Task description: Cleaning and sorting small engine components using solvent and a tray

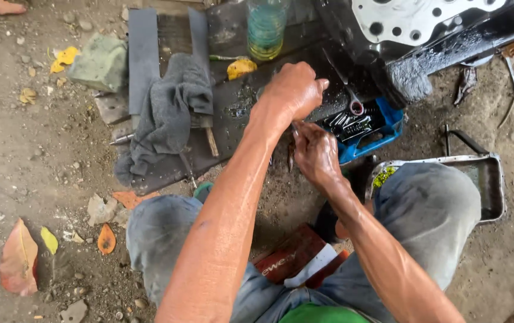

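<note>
My left hand (293, 90) is curled into a fist over a dark, oily board (233, 101) on the ground; whatever is inside the fist is hidden. Just below it, my right hand (317, 152) pinches a small dark, greasy metal piece (291, 157) that points down. The two hands almost touch. A blue tool tray (388, 122) with several wrenches lies right beside them, and a ring spanner (352, 101) rests on its edge.
A grey rag (167, 113) lies on the board to the left. A glass jar (266, 27), a dark engine part (424, 18) and a brush (409, 78) are at the top. A metal pan (490, 179) sits right, a stone (100, 63) left, on dirt with leaves.
</note>
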